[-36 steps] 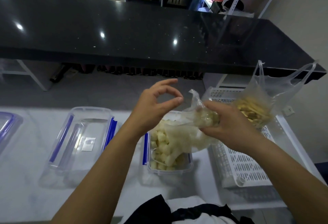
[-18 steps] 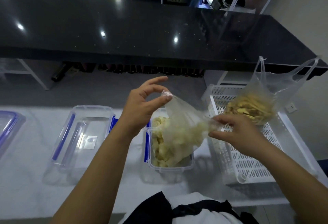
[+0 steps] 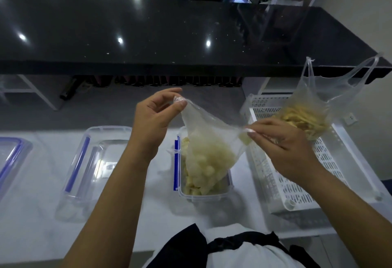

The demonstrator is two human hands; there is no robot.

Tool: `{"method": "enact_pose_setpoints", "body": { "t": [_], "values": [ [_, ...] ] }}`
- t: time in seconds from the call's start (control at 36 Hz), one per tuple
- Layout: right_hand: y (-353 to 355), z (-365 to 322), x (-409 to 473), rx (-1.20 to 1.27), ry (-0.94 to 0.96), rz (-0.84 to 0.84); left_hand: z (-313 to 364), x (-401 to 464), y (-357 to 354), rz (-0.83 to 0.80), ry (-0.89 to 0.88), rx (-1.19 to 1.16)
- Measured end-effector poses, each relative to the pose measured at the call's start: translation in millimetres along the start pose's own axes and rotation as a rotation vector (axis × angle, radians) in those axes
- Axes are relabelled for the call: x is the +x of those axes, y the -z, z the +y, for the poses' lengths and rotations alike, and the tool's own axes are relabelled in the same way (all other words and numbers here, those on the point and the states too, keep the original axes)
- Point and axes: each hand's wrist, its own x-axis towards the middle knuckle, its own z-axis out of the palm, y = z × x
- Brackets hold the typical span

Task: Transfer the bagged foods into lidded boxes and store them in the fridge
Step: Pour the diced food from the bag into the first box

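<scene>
Clear plastic bag [image 3: 209, 138] of pale food chunks is held stretched above the open clear box [image 3: 204, 191], which serves as landmark; the bag's lower end hangs down into the box, where more pale chunks lie. Left hand [image 3: 156, 119] is up and to the left of the box, thumb and forefinger pinching one corner of the bag; its other fingers are loosely curled. Right hand [image 3: 284, 146] is to the right of the box, fingertips pinching the opposite corner of the bag, a pale chunk visible just inside that corner. The box stands on the white counter [image 3: 148, 214], blue clip strips along its long left and right sides. Left of the box lies a clear lid [image 3: 93, 168] with blue strips; further left, at the frame edge, part of another blue-edged lid [image 3: 10, 161]. Right of the box sits a white perforated basket [image 3: 318, 172]; in the basket's far end rests a second thin bag [image 3: 318, 119] holding yellowish strips, its handles standing up. Behind the box runs a black raised counter [image 3: 169, 34].
</scene>
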Motion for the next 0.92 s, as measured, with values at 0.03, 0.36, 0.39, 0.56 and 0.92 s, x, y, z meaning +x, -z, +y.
{"method": "enact_pose_setpoints", "body": {
  "t": [0.03,0.36,0.39,0.56,0.92],
  "values": [
    [1,-2,1,-0.003,0.017,0.029,0,0,1,0.010,-0.002,-0.001],
    [7,-3,6,-0.029,0.098,0.088,-2,-4,5,0.028,0.000,0.004],
    [7,-2,5,-0.006,0.099,0.113,-2,-4,5,0.029,-0.003,0.005],
    [3,4,0,0.237,-0.107,0.166,-7,-5,4,-0.004,-0.028,0.028],
    [-75,47,-50,0.805,-0.717,0.209,-62,-21,0,-0.535,0.285,0.320]
  ]
}}
